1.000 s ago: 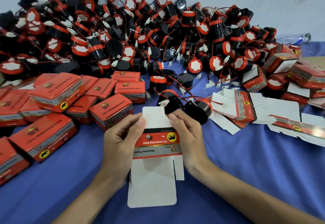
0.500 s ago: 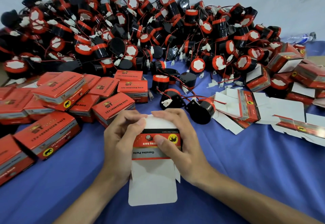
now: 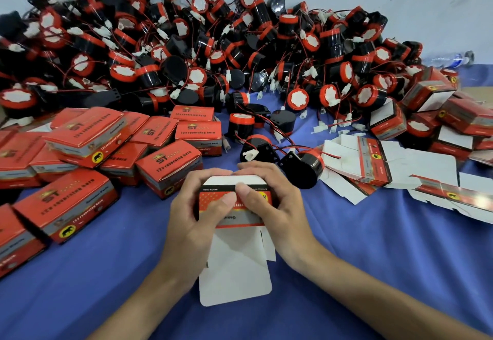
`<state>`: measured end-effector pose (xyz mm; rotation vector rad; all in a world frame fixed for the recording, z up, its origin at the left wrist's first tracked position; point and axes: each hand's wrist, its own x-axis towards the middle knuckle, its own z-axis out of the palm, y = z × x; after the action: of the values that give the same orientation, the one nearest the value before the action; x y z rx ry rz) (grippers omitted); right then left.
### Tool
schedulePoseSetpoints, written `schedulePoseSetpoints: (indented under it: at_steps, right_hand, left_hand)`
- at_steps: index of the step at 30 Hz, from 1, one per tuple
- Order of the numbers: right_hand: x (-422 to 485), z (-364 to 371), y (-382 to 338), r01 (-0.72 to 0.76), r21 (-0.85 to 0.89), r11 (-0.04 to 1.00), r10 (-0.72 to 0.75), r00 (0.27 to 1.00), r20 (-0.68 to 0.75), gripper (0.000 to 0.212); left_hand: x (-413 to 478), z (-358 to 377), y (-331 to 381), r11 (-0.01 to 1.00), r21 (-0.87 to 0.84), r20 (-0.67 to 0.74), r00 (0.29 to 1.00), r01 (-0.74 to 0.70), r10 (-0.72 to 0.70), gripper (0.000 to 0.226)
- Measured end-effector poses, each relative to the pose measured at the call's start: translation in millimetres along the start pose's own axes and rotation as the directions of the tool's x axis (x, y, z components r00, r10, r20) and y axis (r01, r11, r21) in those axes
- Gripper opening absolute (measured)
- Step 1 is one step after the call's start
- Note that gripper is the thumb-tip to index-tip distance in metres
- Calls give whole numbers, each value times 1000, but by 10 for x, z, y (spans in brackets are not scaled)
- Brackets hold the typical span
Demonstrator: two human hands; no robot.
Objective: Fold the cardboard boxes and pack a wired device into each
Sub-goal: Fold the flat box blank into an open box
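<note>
A red and white cardboard box blank is half folded in front of me over the blue cloth. My left hand grips its left side, thumb on the red printed panel. My right hand grips the right side, fingers curled over the bent top flap, thumb pressing the panel. The long white bottom flap hangs open toward me. A black wired device with a red rim lies just beyond my right hand, and another device lies beside it.
A large heap of black and red wired devices fills the back of the table. Several closed red boxes are stacked at the left. Flat box blanks lie at the right, with more boxes behind them.
Both hands have closed round the blank and bent its top flap over. The flat blank has taken on a box shape at its upper end.
</note>
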<state>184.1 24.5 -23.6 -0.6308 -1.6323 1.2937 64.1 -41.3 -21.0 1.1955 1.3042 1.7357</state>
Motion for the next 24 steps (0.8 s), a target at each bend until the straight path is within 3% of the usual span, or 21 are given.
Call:
schedulePoseSetpoints:
  at_steps: [6,13,17,20,24]
  right_hand:
    - [-1,-11,-2,-42,30,999,41,998,41,25]
    - [13,-24,8,223,-268,937,-227,974,18,25]
    - [7,-73,11,181,-214,960,-155,979,130,30]
    - [-1,-28,23,140,-240,961,-118,987,106,23]
    - [6,9,20,88,-228,970,-79,996,50,30]
  left_hand:
    - [-9,26,5,996,35,-98,991,-87,90,27]
    - [44,-6,7,993,79,-107,989,-91,99,18]
    - [33,6,-25,997,72,-148,988,-38,48,11]
    - [25,28,-29,996,87,-184,982,-15,31,7]
    - [14,50,-12,996,88,-185,983,6,10,10]
